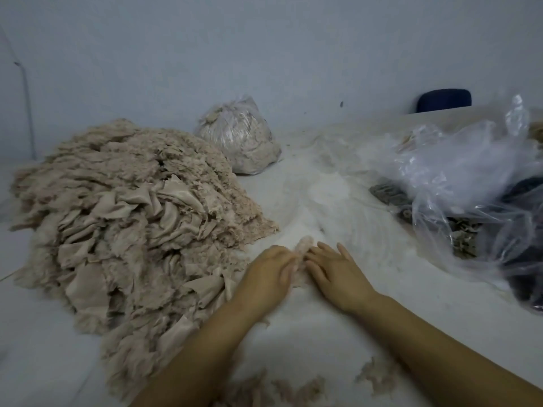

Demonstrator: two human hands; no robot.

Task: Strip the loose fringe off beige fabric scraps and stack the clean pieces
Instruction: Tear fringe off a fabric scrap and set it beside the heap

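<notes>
A big heap of beige fabric scraps (129, 207) with frayed edges covers the left of the white table (338, 327). My left hand (264, 274) and my right hand (335, 271) meet just right of the heap. Between them is a small pale beige scrap (304, 248), blurred. My left hand's fingers curl on its left side. My right hand pinches its right side with thumb and forefinger, the other fingers stretched out. Most of the scrap is hidden by the hands.
A tied clear bag of beige fluff (239, 136) stands at the back. Crumpled clear plastic bags (470, 186) with dark and grey pieces fill the right. Loose fringe tufts (373, 377) lie near the front edge. A dark blue chair back (443, 99) shows behind.
</notes>
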